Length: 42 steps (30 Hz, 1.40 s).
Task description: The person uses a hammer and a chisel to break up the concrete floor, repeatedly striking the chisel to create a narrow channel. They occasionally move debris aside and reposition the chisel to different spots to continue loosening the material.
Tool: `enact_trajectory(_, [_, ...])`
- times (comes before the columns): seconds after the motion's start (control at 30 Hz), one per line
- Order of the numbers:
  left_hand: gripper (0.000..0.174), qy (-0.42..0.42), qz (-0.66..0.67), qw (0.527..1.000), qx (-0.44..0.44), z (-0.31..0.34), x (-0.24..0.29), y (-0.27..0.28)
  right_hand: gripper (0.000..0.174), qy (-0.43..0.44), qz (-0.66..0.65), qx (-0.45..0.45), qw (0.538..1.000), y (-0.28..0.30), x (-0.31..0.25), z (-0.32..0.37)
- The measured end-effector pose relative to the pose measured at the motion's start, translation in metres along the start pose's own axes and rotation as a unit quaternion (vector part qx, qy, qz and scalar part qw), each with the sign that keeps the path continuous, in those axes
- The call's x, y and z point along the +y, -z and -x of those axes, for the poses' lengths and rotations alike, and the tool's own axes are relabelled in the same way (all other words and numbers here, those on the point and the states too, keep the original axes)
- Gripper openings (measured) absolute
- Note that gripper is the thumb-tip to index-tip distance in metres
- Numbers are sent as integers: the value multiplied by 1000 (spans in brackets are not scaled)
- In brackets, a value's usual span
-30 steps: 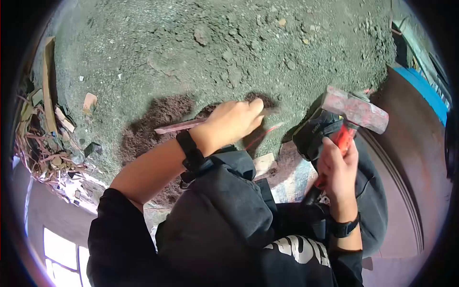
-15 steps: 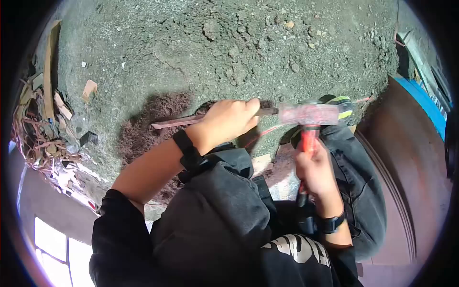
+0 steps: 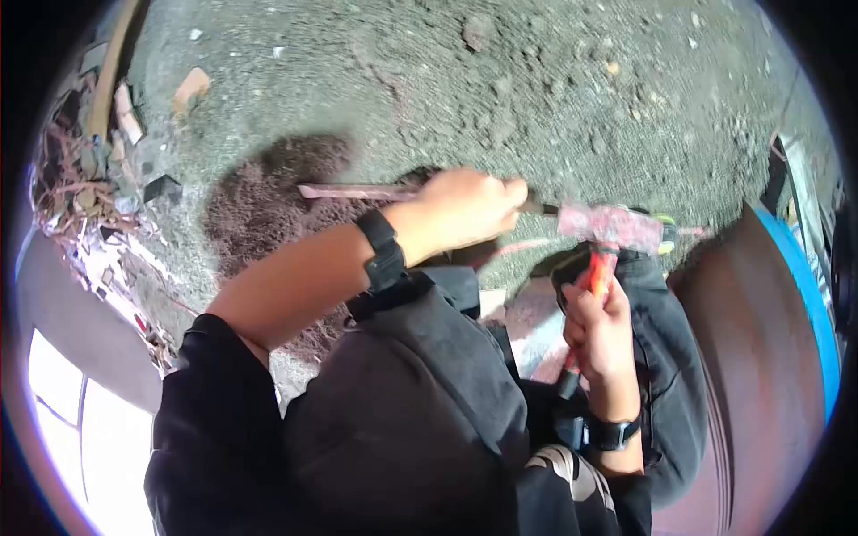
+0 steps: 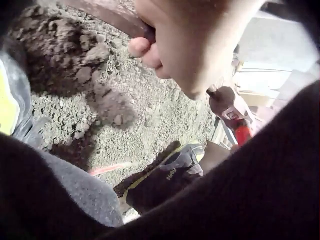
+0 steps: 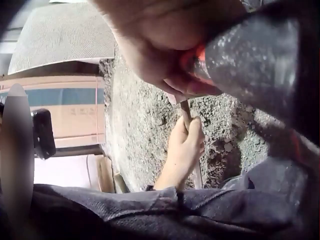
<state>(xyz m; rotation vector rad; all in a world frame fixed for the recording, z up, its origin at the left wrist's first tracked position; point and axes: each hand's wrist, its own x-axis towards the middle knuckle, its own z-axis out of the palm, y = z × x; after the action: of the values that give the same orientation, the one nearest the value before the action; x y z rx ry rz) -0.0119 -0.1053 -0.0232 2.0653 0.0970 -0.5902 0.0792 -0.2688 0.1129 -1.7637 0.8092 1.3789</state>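
Observation:
My left hand grips a long metal chisel, its fingers curled round the shaft. The chisel lies nearly level, its flat reddish end to the left over dark loose soil. My right hand holds a short sledgehammer by its red and black handle. The worn, pinkish hammer head is right at the chisel's right end. In the left wrist view the chisel comes out from the fist, with the hammer head on the other side. The right wrist view shows the black handle end close up.
Grey, crumbly ground spreads ahead. Wood scraps and litter lie at the left, by a long wooden strip. A brown panel with a blue edge stands at right. My bent knee and a shoe are close to the tools.
The hammer has swung left from beside the right knee to the chisel's right end. The left hand keeps its grip on the chisel. The head view has shifted and turned slightly.

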Motion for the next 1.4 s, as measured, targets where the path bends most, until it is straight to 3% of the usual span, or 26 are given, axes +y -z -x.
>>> enact_trajectory(0.07, [22,-10,32,999,16,2,-2,-2,12,-19,24,-6,1000,13,-9,0])
enact_trajectory(0.27, [23,-31,30,998,36,7,-2,4,10,101,-14,139,985,70,-22,0])
enact_trajectory(0.37, [23,-38,32,998,42,11,-1,7,4,97,-108,90,985,85,-20,-4])
enact_trajectory(0.47, [23,-27,42,998,35,9,-2,7,8,56,18,59,997,23,-2,7])
enact_trajectory(0.5, [22,13,52,998,-19,8,-1,10,11,16,33,1,999,8,-3,11])
enact_trajectory(0.57, [22,1,57,998,4,14,-7,7,16,-21,91,-59,994,2,-6,13])
enact_trajectory(0.67, [22,-8,51,998,18,13,-9,10,15,24,34,-7,999,22,-16,19])
enact_trajectory(0.73, [23,7,34,999,40,14,-8,11,14,98,34,86,991,40,-25,17])
enact_trajectory(0.8, [23,-11,41,997,59,16,-9,9,13,140,-72,83,984,51,-35,14])
enact_trajectory(0.83, [23,-6,40,998,47,16,-9,10,14,123,-74,107,984,58,-34,10])
enact_trajectory(0.87, [22,-2,41,998,37,15,-9,9,14,133,-98,94,982,54,-26,8])
enact_trajectory(0.93, [20,7,28,999,38,12,-8,8,7,65,-97,37,992,20,-21,7])
enact_trajectory(0.97, [21,20,36,999,27,11,-7,8,9,37,34,35,998,-2,-17,8])
enact_trajectory(1.0, [21,36,40,998,14,12,-8,9,10,-19,27,2,999,-17,-9,7])
enact_trajectory(1.07, [20,24,39,999,18,16,-13,10,11,-34,-8,-32,999,-7,-4,2])
enact_trajectory(1.27, [20,15,45,998,29,18,-11,15,7,63,-115,72,989,26,-21,-2])
enact_trajectory(1.33, [21,15,52,998,34,18,-13,11,6,65,-168,49,982,21,-13,-8])
enact_trajectory(1.4, [21,20,49,997,49,17,-12,9,6,54,25,56,997,-10,-1,-4])
